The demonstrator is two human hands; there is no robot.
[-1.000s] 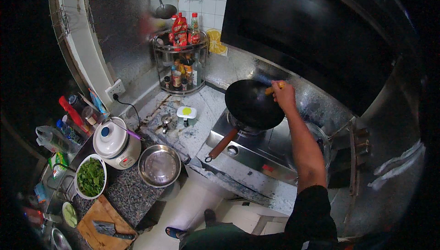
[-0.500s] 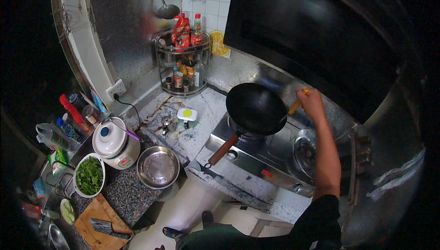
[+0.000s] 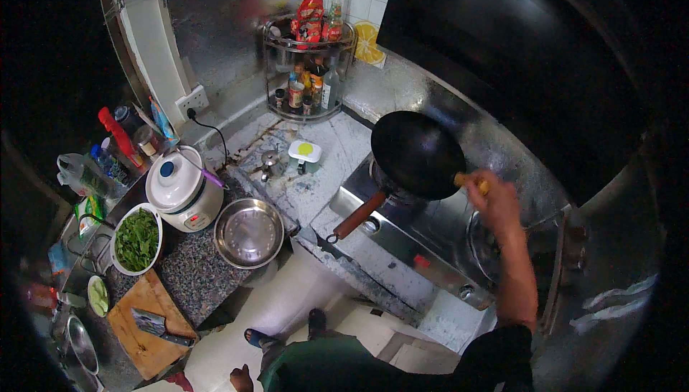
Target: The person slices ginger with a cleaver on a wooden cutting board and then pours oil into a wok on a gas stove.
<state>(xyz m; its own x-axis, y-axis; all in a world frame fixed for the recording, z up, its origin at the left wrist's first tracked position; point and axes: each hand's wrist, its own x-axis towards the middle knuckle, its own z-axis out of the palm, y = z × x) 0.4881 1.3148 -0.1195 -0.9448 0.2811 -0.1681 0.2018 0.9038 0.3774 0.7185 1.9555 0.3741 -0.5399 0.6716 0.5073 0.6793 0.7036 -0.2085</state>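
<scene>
My right hand (image 3: 494,194) is closed around the yellowish wooden handle (image 3: 460,179) of a cooking utensil at the right rim of a black wok (image 3: 416,155). The utensil's working end does not show clearly against the dark wok. The wok sits on the left burner of a steel gas stove (image 3: 438,238), and its brown wooden handle (image 3: 359,215) points toward me. At the lower edge hangs my left hand (image 3: 241,379), away from the counters; its fingers are too small and partly cut off to read.
On the left counter are a white rice cooker (image 3: 185,194), a steel bowl (image 3: 249,234), leafy greens in a white bowl (image 3: 137,240), and a cleaver (image 3: 159,326) on a cutting board (image 3: 136,356). A corner rack (image 3: 310,46) holds bottles. A dark range hood (image 3: 517,69) overhangs the stove.
My right hand has lowered toward the wok's right rim with the utensil. More of my left hand shows at the lower edge. The whole view has shifted slightly.
</scene>
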